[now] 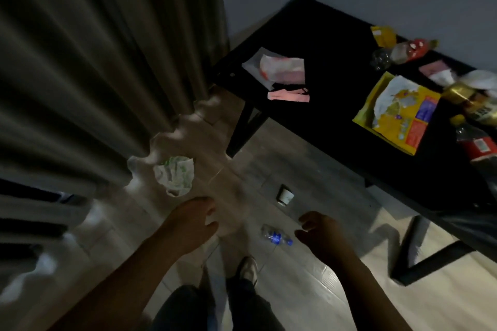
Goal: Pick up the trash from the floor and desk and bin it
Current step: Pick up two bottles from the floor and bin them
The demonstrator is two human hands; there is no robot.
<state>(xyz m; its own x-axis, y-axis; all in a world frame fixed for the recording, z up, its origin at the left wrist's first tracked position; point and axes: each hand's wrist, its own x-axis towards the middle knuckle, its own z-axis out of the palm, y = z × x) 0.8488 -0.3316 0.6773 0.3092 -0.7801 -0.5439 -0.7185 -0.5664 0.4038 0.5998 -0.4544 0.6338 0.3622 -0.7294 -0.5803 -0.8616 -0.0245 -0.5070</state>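
Your right hand (322, 234) hangs slack and holds nothing, just right of the small water bottle (277, 236), which lies on its side on the floor (336, 290). Your left hand (193, 223), equally loose and holding nothing, is farther off to the bottle's left. The bottle is round, so a clumsy touch, or your shoe (248, 269) just short of it, could send it rolling. Beyond the bottle stands a paper cup (285, 195), which is light and would tip easily. Farther beyond and to the left, a crumpled wrapper (176, 174) touches the curtain (94, 75) hem, so you may pinch cloth along with it. Right of the bottle and beyond it, the surface (322, 43) carries a yellow bag (398, 113) and a red-labelled bottle (481, 148) near its edge, where a sweeping reach could knock things off. The light is dim, so small scraps may be missed. No bin shows.
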